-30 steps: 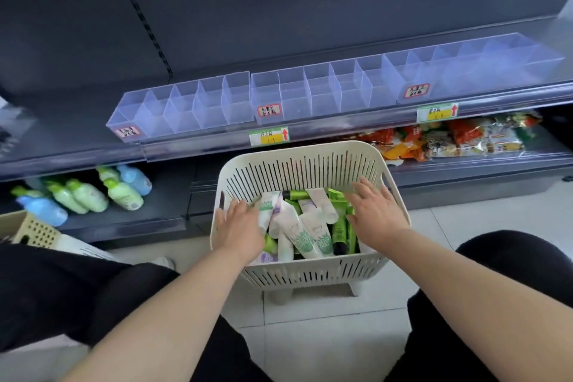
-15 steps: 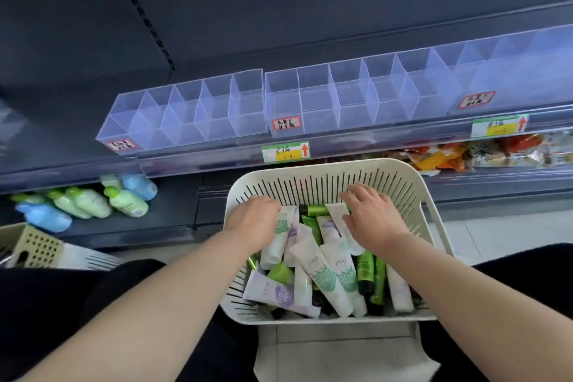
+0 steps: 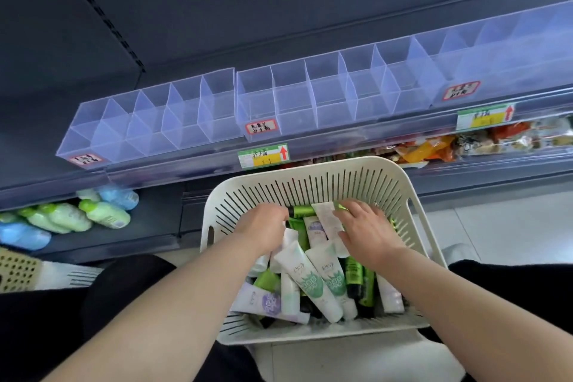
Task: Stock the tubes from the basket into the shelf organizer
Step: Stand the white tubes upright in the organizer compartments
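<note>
While both hands work inside it, the cream slotted basket (image 3: 310,164) sits on the pale tiled floor (image 3: 511,226), between the person's dark-clad knees and just in front of a dark grey store shelf (image 3: 173,174).

- Tubes (image 3: 310,282): white, green and lilac, heaped loosely in the basket.
- Shelf organizer (image 3: 325,93): clear plastic, divided into compartments, standing along the shelf's front edge above the basket. It carries 3 red-bordered handwritten labels (image 3: 261,126).
- Shelf rail: 2 green-and-yellow price tags (image 3: 263,156) with red arrows.
- Lower shelf, left: green and blue bottles (image 3: 102,214) lying on their sides. Lower shelf, right: orange and red snack packets (image 3: 434,149).
- Far left: corner of a second perforated basket (image 3: 18,270).
- Left hand (image 3: 263,226): fingers curled down into the heap and hidden; cannot tell whether it grasps a tube.
- Right hand (image 3: 366,229): released, fingers fairly straight and spread over the tubes, thumb lying on a white tube (image 3: 327,220).
</note>
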Available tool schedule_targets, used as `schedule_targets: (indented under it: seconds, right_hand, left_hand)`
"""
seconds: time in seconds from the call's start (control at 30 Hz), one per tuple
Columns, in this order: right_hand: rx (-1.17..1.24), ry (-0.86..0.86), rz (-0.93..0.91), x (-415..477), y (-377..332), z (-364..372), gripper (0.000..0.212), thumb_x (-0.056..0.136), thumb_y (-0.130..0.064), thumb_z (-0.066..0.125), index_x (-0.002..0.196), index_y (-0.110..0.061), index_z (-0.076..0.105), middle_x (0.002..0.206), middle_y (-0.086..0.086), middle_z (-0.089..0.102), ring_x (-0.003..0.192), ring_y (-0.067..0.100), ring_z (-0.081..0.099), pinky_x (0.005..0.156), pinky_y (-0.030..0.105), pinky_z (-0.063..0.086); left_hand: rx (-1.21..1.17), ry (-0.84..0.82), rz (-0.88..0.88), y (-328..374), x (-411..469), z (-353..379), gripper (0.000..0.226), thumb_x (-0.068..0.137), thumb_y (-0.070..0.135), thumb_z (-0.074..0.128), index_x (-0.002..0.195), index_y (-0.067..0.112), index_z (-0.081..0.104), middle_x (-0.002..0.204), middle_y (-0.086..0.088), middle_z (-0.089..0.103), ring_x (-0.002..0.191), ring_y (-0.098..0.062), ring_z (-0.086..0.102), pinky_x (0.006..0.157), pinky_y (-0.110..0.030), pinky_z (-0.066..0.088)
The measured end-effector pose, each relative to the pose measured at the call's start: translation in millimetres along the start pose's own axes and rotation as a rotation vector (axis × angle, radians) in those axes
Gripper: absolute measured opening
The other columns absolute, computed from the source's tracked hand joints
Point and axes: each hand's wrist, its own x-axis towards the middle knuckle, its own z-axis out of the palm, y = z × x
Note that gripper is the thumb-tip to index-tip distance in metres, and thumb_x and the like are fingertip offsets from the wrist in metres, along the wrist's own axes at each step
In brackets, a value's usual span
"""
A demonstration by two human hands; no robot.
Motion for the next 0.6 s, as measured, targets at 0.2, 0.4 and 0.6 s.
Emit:
schedule_targets:
  seconds: [0.2, 0.4, 0.6]
  right_hand:
    - [0.025, -0.014, 0.037, -16.2, -1.9, 13.6, 0.06, 0.09, -0.011, 0.047, 0.145, -0.023, 0.027, 0.152, 0.001, 0.027, 0.141, 0.02, 0.021, 0.113, 0.042, 0.021]
    - [0.063, 0.095, 0.052, -20.9, -12.7, 6.0, 0.066, 0.082, -0.001, 0.046, 0.143, -0.022, 0.034, 0.144, 0.0, 0.039, 0.135, 0.021, 0.032, 0.109, 0.044, 0.028]
    - [0.061, 0.105, 0.021, -25.8, -36.2, 9.2, 0.057, 0.085, -0.002, 0.043, 0.138, -0.021, 0.041, 0.139, 0.0, 0.044, 0.128, 0.023, 0.038, 0.1, 0.041, 0.036]
  left_hand:
    - [-0.07, 0.089, 0.02, 10.8, 4.7, 6.5, 0.054, 0.078, -0.008, 0.057, 0.126, 0.018, 0.056, 0.116, -0.004, 0.058, 0.107, -0.022, 0.055, 0.088, -0.037, 0.049]
    - [-0.178, 0.196, 0.009, 11.0, 1.5, 10.6, 0.034, 0.093, 0.005, 0.05, 0.123, 0.018, 0.059, 0.119, -0.004, 0.06, 0.103, -0.02, 0.057, 0.08, -0.032, 0.046]
    - [-0.258, 0.22, 0.034, -1.5, -18.4, 24.7, 0.03, 0.095, 0.011, 0.049, 0.122, 0.019, 0.061, 0.114, -0.004, 0.064, 0.097, -0.019, 0.06, 0.076, -0.031, 0.046]
